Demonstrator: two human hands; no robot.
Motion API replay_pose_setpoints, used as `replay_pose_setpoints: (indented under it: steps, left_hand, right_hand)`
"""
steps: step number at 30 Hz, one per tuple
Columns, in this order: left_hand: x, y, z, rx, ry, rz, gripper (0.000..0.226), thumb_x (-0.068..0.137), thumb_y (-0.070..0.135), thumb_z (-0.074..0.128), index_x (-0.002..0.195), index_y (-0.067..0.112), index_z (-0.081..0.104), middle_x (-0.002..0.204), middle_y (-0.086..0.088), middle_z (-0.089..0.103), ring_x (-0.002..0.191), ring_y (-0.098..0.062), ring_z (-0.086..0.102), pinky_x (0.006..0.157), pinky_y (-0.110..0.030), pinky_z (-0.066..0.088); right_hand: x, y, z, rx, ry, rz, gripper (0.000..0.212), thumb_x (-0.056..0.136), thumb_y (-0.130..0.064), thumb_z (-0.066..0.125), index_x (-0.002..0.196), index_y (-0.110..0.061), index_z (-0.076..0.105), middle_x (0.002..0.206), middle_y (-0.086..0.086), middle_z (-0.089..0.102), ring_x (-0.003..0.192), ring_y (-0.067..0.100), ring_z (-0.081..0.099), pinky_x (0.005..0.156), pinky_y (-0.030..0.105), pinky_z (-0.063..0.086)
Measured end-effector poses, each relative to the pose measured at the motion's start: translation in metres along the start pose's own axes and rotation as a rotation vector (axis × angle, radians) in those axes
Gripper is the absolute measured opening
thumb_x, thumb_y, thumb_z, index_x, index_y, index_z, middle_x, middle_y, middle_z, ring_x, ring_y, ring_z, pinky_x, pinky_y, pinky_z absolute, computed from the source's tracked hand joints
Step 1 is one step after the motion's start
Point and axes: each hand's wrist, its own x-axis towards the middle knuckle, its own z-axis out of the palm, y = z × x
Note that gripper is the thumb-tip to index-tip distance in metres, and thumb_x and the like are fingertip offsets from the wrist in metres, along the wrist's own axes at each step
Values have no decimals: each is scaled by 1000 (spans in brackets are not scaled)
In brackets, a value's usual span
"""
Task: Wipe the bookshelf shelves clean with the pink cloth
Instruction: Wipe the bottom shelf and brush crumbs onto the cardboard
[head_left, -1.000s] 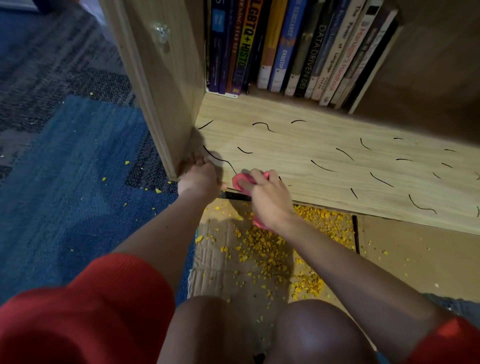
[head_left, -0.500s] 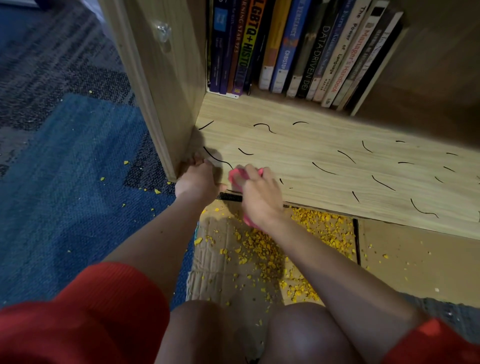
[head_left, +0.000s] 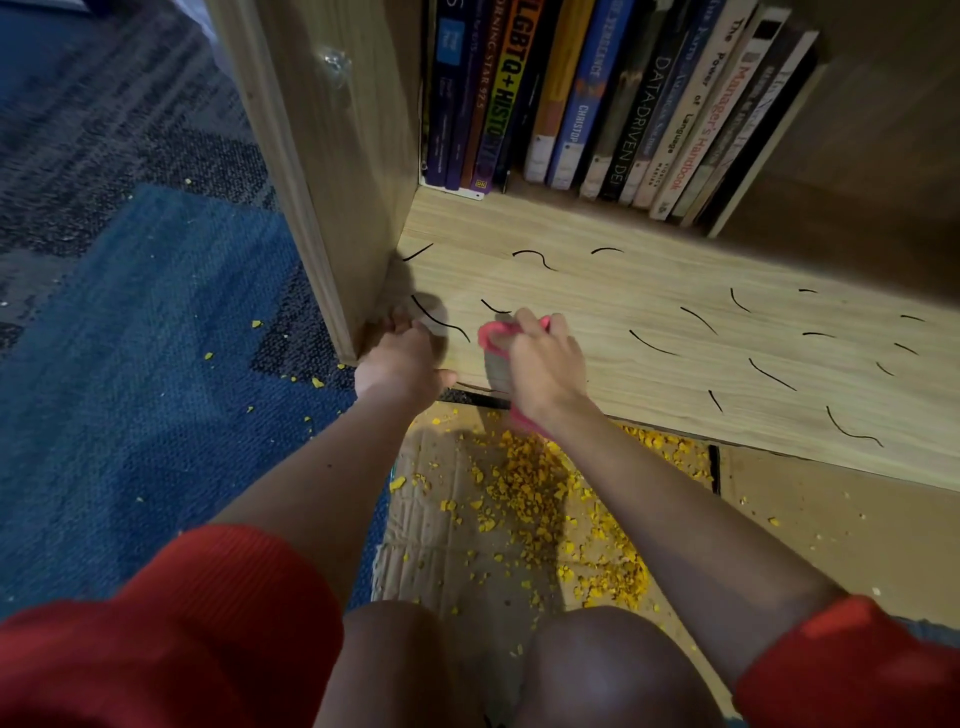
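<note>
**Right hand clutching the pink cloth at the front of the shelf**

Right hand first: my fingers are curled round the bunched pink cloth and press it down on the bottom shelf, near its front edge and towards the left end. A tail of the cloth hangs below my wrist, over the lip of the shelf. My left hand is just beside it, set against the front left corner where the shelf meets the side panel of the bookshelf. Its fingers are lost in shadow, so I cannot tell whether they grip anything.

Blue and grey carpet fills the left of my view. Flattened cardboard lies on the floor in front of the bookshelf, under my knees. My red sleeves show at both lower corners.

A row of books stands at the back of the shelf, the ones on the right leaning left. Yellow crumbs are heaped on the cardboard just below my right wrist, with a few scattered on the carpet. Short black squiggly marks are dotted across the pale wood of the shelf, one of them between my two hands.
</note>
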Motion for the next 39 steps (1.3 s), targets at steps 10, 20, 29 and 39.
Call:
replay_pose_setpoints:
  steps: [10, 20, 29, 39]
  left_hand:
    - [0, -1, -1, -36, 9, -29, 62, 85, 41, 65, 134, 14, 39, 128, -12, 50, 119, -33, 50, 88, -41, 46]
    - [1, -2, 0, -35, 11, -25, 68, 86, 42, 63, 141, 16, 31, 135, -11, 44, 125, -32, 45, 91, -42, 45]
    - [0, -6, 2, -51, 27, -7, 68, 86, 43, 62, 141, 18, 31, 135, -9, 46, 125, -30, 45, 91, -41, 44]
    - [6, -8, 6, -50, 57, -6, 58, 84, 43, 65, 132, 20, 42, 126, -7, 54, 117, -31, 51, 78, -37, 45]
  right_hand:
    - [2, -1, -2, -19, -28, 29, 53, 80, -1, 62, 128, -19, 54, 135, 0, 38, 121, 29, 34, 97, 37, 38]
    - [9, -13, -4, 24, -41, -25, 52, 82, -2, 59, 130, -21, 52, 135, 0, 38, 121, 28, 32, 96, 37, 36]
    - [11, -20, -3, 53, -55, -72, 44, 90, -4, 44, 130, -21, 52, 134, 0, 39, 119, 28, 33, 93, 36, 37]
    - [9, -26, 5, 54, -30, -142, 45, 90, -7, 50, 132, -23, 50, 135, -3, 39, 118, 25, 33, 92, 35, 38]
